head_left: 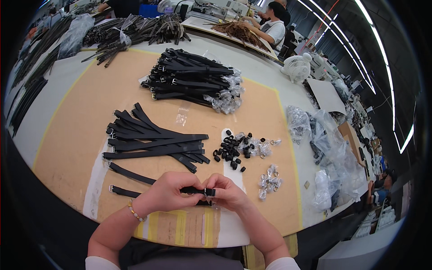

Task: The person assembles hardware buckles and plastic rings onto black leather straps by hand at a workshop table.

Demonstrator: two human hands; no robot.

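My left hand (174, 191) pinches a black strap (191, 190) near its end, over the near part of the table. My right hand (228, 192) grips the same strap's tip, where something small and shiny sits around or against it; its exact shape is partly hidden by fingers. Two black straps with silver buckles run toward the hands from the left: an upper strap (131, 173) and a lower strap (122, 192), which passes beneath my left hand. Beyond them lies a fanned pile of buckled straps (153, 137).
Small black loops (231, 151) lie scattered right of the pile, beside metal fittings in clear plastic (270, 180). A large strap bundle (191, 78) is farther back. Clear plastic bags (333, 153) and a white fan (297, 67) stand at the right. Another person (272, 29) works beyond.
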